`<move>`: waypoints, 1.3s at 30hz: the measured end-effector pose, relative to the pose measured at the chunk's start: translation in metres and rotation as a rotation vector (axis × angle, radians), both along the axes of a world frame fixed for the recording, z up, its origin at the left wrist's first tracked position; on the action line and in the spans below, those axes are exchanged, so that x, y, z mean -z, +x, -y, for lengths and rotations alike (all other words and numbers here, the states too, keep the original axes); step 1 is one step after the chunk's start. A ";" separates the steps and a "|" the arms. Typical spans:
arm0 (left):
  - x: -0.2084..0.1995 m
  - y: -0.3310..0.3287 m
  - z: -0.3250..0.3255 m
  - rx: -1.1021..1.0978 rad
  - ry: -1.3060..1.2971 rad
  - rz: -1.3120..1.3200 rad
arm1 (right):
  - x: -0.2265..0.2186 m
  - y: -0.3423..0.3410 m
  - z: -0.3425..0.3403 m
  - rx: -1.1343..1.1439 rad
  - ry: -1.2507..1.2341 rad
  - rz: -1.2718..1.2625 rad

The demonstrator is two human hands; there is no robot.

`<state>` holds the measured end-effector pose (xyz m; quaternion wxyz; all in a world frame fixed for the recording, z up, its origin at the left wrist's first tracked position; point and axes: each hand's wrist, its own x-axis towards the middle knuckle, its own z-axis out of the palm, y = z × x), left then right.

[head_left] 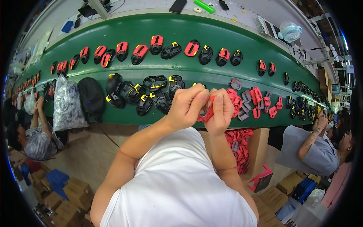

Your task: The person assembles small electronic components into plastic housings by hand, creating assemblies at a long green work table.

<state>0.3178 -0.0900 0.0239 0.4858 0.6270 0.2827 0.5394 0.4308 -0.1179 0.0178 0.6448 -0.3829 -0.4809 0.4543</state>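
Observation:
Over the near edge of the green bench, my left hand and my right hand meet with fingertips pinched. Between them is a red plastic part, gripped in my right hand and mostly covered by the fingers. The closed left fingertips touch its upper end, and what they pinch is hidden. Just right of my hands lies a pile of loose red and grey plastic parts. On the left, several black plastic shells with yellow tabs sit close together.
A row of red-and-black assemblies runs along the belt's far side. A cardboard box of red parts stands below the bench edge at right. A clear plastic bag and a black bag lie at left. People sit on both sides.

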 end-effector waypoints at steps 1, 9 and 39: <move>-0.002 0.000 0.002 0.000 -0.092 -0.002 | 0.001 0.000 0.000 0.000 0.000 0.000; -0.010 0.000 0.003 -0.051 -0.024 -0.083 | -0.002 0.001 -0.003 0.070 0.070 0.130; 0.006 0.002 0.017 -0.182 0.114 -0.130 | 0.017 -0.009 0.003 0.128 0.149 0.122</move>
